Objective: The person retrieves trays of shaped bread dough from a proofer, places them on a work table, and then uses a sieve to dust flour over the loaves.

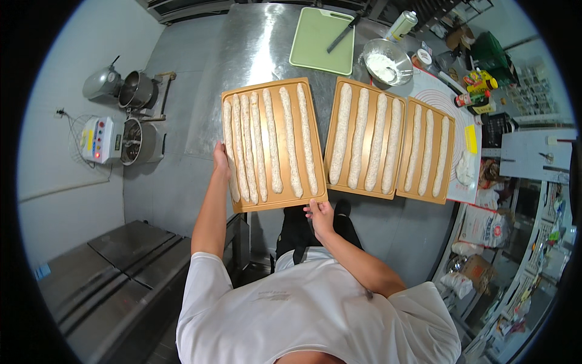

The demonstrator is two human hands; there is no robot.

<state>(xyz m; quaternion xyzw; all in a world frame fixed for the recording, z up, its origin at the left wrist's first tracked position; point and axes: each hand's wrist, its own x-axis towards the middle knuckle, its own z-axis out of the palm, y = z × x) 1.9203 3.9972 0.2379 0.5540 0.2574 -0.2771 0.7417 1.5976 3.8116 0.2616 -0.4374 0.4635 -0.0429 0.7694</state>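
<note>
My left hand [221, 159] grips the left edge of a gold-coloured baking tray [268, 207]. At the tray's near right corner, my right hand [321, 216] holds the rim, thumb on top. Several long, thin strips of speckled dough [273, 141] lie lengthwise on this tray, closer together at its left side. To the right, a second gold tray [363, 190] carries several thicker dough strips [359, 139]. Beside it stands a third gold tray [420, 195] with three dough strips [427, 152].
On the steel table [204, 113], a green cutting board [318, 45] bears a long knife [341, 38]. A metal bowl of flour [386, 63], a spray can [402, 26] and bottles stand at the back right. Mixers [136, 141] are at left; a steel counter [118, 273] is at lower left.
</note>
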